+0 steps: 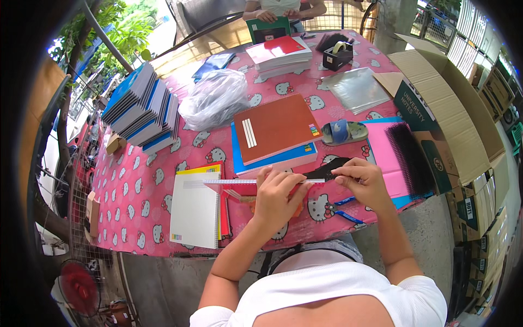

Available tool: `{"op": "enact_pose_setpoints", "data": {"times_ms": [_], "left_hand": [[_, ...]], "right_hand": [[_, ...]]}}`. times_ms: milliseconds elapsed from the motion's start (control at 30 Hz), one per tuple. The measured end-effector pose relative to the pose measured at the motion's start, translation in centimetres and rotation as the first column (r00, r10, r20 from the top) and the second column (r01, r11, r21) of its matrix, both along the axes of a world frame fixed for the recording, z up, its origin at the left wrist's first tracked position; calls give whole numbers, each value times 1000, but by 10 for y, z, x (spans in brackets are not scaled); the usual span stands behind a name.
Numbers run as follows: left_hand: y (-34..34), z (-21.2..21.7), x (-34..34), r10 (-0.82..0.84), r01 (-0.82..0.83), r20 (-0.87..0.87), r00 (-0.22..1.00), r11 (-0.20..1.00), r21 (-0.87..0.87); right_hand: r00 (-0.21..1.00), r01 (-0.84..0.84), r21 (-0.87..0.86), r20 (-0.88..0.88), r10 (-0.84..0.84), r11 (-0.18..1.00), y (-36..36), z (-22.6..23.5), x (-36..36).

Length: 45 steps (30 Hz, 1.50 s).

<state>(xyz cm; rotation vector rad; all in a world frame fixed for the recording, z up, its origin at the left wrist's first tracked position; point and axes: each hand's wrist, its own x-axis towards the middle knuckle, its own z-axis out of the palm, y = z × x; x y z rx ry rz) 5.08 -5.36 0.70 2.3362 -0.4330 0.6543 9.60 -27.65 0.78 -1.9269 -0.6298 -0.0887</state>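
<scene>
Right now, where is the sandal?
In the head view, the sandal lies on the table right of centre, between the brown notebook and the pink sheets, beyond the right hand.

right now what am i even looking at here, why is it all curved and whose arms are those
This is one picture from a wide fisheye camera worn on a person's head, looking down; that lens bends straight edges. The two bare arms are the wearer's own. The left hand and right hand hold a long thin strip with a black spiral binding comb between them, over a pink patterned table. On it lie a brown notebook on a blue one, a white pad, stacked notebooks, a plastic bag, blue-handled pliers and a tape dispenser. Another person sits opposite.
</scene>
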Motion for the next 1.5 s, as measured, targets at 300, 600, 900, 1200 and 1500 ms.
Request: {"op": "enact_pose_setpoints", "data": {"times_ms": [300, 600, 900, 1200, 1500], "left_hand": [[1, -2, 0, -35, 30, 58, 998, 996, 88], [2, -2, 6, -55, 44, 181, 982, 997, 62], [-1, 0, 3, 66, -70, 60, 996, 994, 85], [5, -9, 1, 28, -35, 63, 998, 994, 103], [0, -10, 0, 72, -80, 101, 992, 993, 84]], "right_hand": [[927, -353, -32, -144, 346, 935, 0, 17, 22], [912, -385, -20, -163, 377, 923, 3, 18, 20], [974, -132, -275, 143, 176, 952, 6, 28, -5], [973, -70, -318, 186, 135, 946, 18, 19, -11], [956, 77, -306, 292, 17, 949, 37, 20, -16]]}}
